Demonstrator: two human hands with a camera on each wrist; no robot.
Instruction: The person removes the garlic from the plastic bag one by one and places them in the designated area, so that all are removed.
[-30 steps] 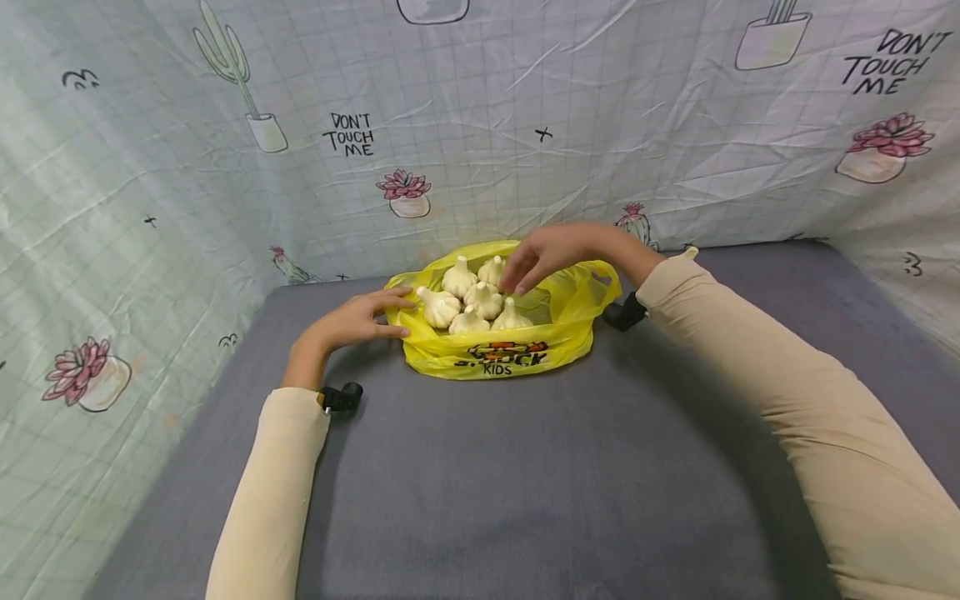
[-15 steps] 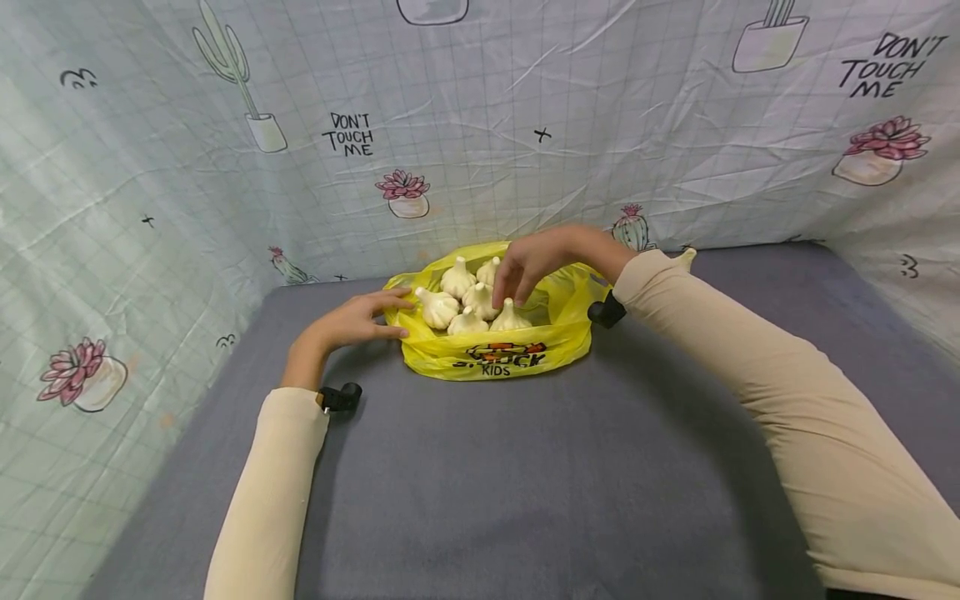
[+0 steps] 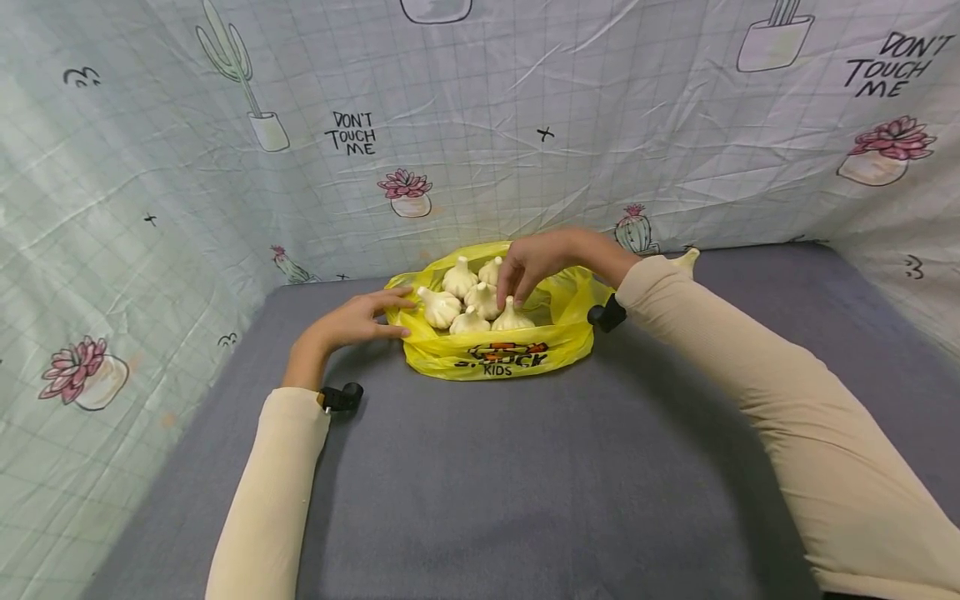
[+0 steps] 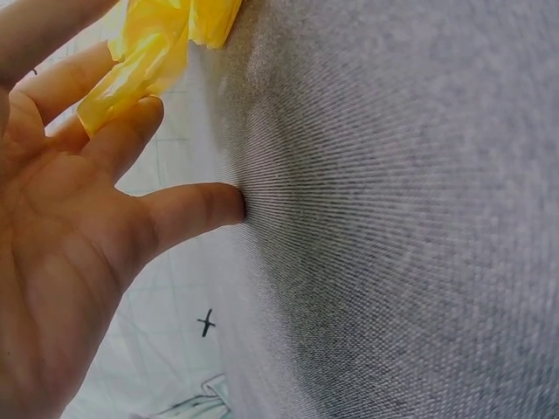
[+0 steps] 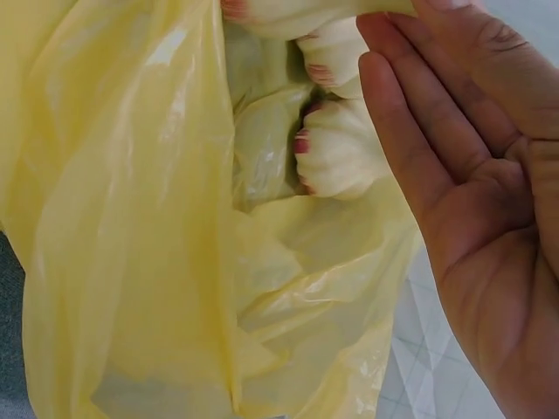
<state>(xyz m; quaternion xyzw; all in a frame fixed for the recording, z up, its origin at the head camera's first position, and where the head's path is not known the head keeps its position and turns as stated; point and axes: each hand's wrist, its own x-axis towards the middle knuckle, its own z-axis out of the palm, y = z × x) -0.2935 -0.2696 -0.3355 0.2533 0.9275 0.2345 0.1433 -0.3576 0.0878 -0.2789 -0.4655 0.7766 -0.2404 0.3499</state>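
Several white garlic bulbs (image 3: 441, 308) stand with stems up inside a yellow plastic bag (image 3: 420, 354), whose mouth is spread wide. My right hand (image 3: 542, 257) reaches in from above and pinches the stem of the front right garlic bulb (image 3: 512, 317) between thumb and fingertips. In the right wrist view, that stem runs to the fingertips, and other garlic bulbs (image 5: 341, 153) with reddish bases sit behind. My left hand (image 3: 352, 321) touches the bag's left rim with spread fingers. Yellow plastic (image 4: 144, 65) lies against those fingers in the left wrist view.
Another garlic bulb (image 3: 687, 260) lies beyond the right sleeve, partly hidden by it. A printed cloth (image 3: 480, 125) with plant drawings hangs behind and beside the grey table surface (image 3: 480, 483).
My right hand has come down and slightly toward the front of the bag, and its fingertips now meet the front right garlic bulb's stem. My left hand stays at the rim.
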